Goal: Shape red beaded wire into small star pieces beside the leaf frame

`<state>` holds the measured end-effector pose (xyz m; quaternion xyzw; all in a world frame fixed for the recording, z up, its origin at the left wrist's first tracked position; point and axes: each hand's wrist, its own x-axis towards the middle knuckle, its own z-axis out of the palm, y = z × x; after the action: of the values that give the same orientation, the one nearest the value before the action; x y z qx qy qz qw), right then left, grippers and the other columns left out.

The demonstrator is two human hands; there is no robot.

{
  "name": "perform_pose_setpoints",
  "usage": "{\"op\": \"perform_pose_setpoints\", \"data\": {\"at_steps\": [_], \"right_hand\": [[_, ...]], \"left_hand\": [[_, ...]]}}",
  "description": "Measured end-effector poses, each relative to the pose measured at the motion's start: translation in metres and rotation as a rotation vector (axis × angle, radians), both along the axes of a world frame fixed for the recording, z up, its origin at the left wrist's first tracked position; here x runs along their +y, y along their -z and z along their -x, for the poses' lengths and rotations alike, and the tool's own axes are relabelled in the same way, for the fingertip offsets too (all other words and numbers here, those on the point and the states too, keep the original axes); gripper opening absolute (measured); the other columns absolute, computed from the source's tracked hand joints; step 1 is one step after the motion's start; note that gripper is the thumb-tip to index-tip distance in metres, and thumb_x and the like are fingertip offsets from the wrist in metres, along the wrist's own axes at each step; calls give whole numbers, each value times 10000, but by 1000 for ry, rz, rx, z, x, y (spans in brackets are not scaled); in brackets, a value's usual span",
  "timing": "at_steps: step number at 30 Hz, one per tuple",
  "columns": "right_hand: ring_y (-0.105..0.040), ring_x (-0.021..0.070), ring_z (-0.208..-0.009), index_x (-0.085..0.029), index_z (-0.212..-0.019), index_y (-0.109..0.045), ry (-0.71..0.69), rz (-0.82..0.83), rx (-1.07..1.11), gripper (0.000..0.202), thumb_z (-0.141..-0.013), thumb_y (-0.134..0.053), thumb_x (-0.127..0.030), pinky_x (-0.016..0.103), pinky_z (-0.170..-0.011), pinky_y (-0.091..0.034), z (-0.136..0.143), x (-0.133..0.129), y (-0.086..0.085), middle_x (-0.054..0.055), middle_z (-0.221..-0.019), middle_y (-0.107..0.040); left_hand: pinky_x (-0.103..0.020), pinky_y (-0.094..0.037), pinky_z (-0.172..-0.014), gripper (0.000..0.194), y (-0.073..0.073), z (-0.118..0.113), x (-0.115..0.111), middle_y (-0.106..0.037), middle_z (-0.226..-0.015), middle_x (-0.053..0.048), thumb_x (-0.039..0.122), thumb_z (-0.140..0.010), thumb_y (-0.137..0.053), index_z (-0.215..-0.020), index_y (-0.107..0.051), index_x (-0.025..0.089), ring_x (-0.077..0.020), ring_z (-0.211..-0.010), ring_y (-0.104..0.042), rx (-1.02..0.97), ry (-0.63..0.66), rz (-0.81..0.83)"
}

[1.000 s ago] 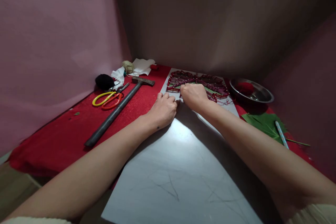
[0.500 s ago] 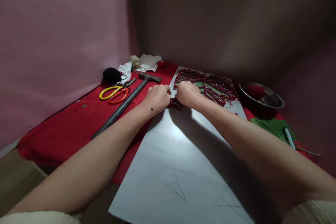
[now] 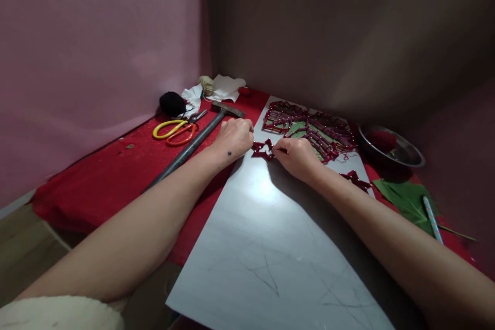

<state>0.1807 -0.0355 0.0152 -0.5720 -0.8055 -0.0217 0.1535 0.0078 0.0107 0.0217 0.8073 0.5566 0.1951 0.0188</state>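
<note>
A small dark red yarn star, wound round pins, lies on the white board between my hands. At its left side my left hand is closed, its fingertips turned away from view. My right hand pinches thumb and fingers together at the star's right points; what sits in the pinch is too small to make out. Beyond both hands, a larger string design of dark red yarn over green stretches across pins. Part of a second red star shows past my right forearm.
On the red cloth at left lie a hammer, scissors and a black yarn ball. A beige ball sits behind. A metal bowl, a green leaf and a pen are at right.
My right hand has moved right and toward me, uncovering the small star. My left hand stays near the star's left side. The view has shifted slightly, showing more of the second star.
</note>
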Motion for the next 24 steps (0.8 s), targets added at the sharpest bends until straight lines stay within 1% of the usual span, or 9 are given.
{"op": "perform_pose_setpoints", "data": {"at_steps": [2,5,8,10,15,19,24], "right_hand": [[-581,139,-692,-200,-838,-669,23,-35,38,238,-807,-433,-222,259,-649,-377,-3,-2,3,26,-780,-686],[-588,146,-721,-219,-933,-659,54,-69,18,267,-812,-421,-209,263,-635,-372,-6,-2,5,19,-831,-690],[-587,153,-777,-234,-905,-675,41,-82,-89,291,-833,-394,-211,266,-606,-349,-4,-4,5,21,-881,-683],[-581,160,-768,-227,-899,-678,39,-96,-185,299,-843,-384,-218,272,-561,-311,-2,-5,5,31,-860,-672],[-562,156,-720,-209,-964,-662,37,-137,-332,310,-872,-368,-234,291,-509,-215,1,-10,7,47,-820,-649],[-544,149,-692,-201,-962,-660,51,-122,-369,308,-883,-365,-243,295,-504,-190,1,-10,9,51,-788,-642],[-538,145,-696,-208,-908,-666,7,-80,-354,291,-864,-380,-233,291,-503,-199,-1,-5,8,43,-805,-646]], "left_hand": [[-367,-443,-787,302,0,0,0,-686,-890,-91,162,-758,-406,-890,-678,169,-234,-865,-602,-8,17,-20],[-371,-439,-806,300,2,-1,-1,-678,-895,-86,162,-772,-407,-898,-680,166,-225,-866,-588,-25,52,-43],[-362,-424,-842,294,3,-4,-3,-663,-905,-69,165,-786,-421,-910,-688,178,-205,-877,-565,-56,120,-51],[-350,-416,-845,291,2,-6,-6,-644,-900,-63,161,-786,-438,-912,-699,194,-196,-881,-545,-64,176,-36],[-344,-394,-819,312,-1,-9,-14,-582,-881,-73,177,-807,-442,-959,-707,240,-203,-880,-492,18,275,-3],[-337,-381,-819,299,2,-10,-16,-550,-892,-65,219,-824,-450,-1002,-684,269,-202,-888,-466,68,343,-7],[-338,-375,-791,302,3,-11,-16,-531,-913,-70,235,-845,-423,-1008,-673,284,-208,-892,-459,130,369,41]]}}
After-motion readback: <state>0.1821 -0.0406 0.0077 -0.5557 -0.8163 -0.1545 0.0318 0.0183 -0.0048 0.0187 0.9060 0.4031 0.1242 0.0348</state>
